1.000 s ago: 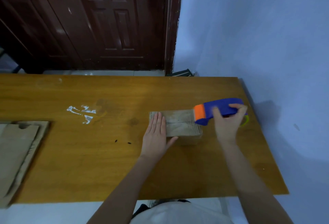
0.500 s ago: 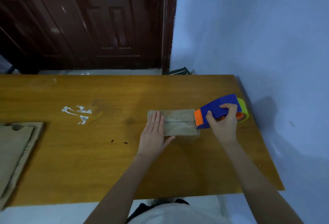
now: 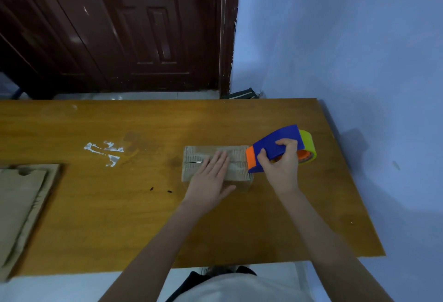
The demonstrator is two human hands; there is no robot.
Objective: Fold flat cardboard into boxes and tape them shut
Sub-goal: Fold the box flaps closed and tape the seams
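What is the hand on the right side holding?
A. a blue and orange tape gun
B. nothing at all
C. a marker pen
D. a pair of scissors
A. The right hand is curled round a blue and orange tape gun at the right end of the cardboard box, while the left hand lies flat on top of the box.

wooden table (image 3: 96, 217) | white smear (image 3: 105, 152) | dark door (image 3: 119, 26) | blue wall (image 3: 347, 38)
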